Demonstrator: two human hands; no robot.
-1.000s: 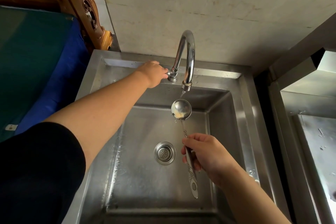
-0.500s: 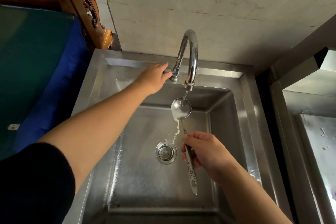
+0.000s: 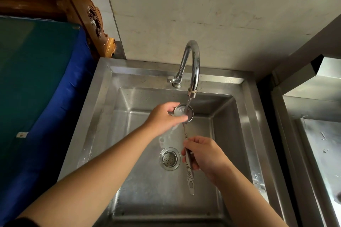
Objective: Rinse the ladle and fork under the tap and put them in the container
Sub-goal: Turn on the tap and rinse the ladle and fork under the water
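Note:
A steel ladle (image 3: pixel 185 111) with an engraved handle is held over the sink (image 3: pixel 103 108), its bowl right under the spout of the curved tap (image 3: pixel 193 64). Water runs from the spout into the bowl and spills down toward the drain. My right hand (image 3: pixel 204 156) grips the ladle's handle near the middle. My left hand (image 3: pixel 163 117) cups the bowl's left edge, fingers around its rim. No fork and no container are in view.
The round drain strainer (image 3: pixel 169 158) sits in the sink floor just left of the ladle handle. A second steel basin (image 3: pixel 321 153) lies to the right. A blue and green padded surface (image 3: pixel 36 88) and carved wooden furniture (image 3: pixel 88 16) stand on the left.
My left hand has left the tap lever and come down onto the ladle's bowl. Water now flows steadily. My right hand keeps its grip on the handle.

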